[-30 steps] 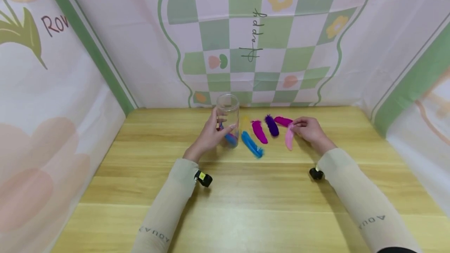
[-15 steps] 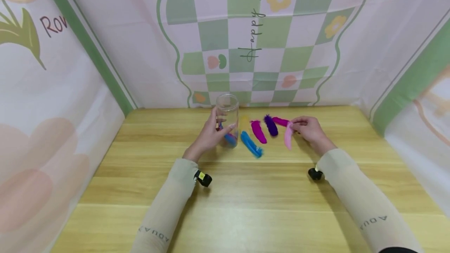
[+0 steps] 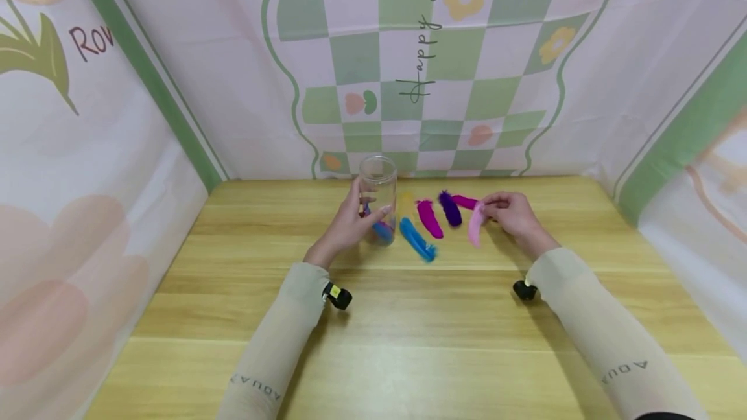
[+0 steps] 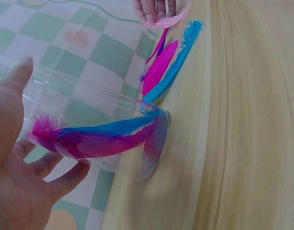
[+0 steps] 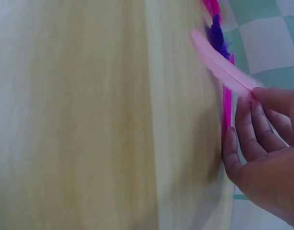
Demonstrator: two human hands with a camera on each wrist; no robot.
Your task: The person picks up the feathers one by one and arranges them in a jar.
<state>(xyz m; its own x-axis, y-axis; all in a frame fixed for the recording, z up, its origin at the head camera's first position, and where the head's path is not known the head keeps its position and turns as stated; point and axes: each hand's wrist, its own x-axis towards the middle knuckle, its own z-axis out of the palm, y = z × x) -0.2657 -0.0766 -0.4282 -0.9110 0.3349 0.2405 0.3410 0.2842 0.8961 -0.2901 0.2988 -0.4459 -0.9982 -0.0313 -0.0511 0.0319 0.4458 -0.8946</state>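
A patterned cloth (image 3: 146,177) is hanging at the far left and running on behind the table (image 3: 373,355). The left sleeve (image 3: 271,336) is reaching in, a small black camera (image 3: 338,297) sitting at its cuff. The left hand (image 3: 345,224) is holding the clear jar (image 3: 382,194), thumb on one side and fingers curling round the other. The jar is standing upright on the table, and blue and magenta feathers inside (image 4: 96,143) are lying against its wall. Just right of it, a faint yellow feather (image 3: 406,203) is lying on the table, with a blue feather (image 3: 417,240) slanting nearer the person. Next, a magenta feather (image 3: 430,219) and a purple feather (image 3: 450,209) are lying side by side, apart. A second magenta feather (image 3: 464,202) is extending toward the right hand (image 3: 510,214), which is pinching a pink feather (image 3: 475,225) by one end, thumb and fingertips closing narrowly on it. The pink feather is pointing down and slightly left. The right sleeve (image 3: 613,336) is coming in from the lower right.
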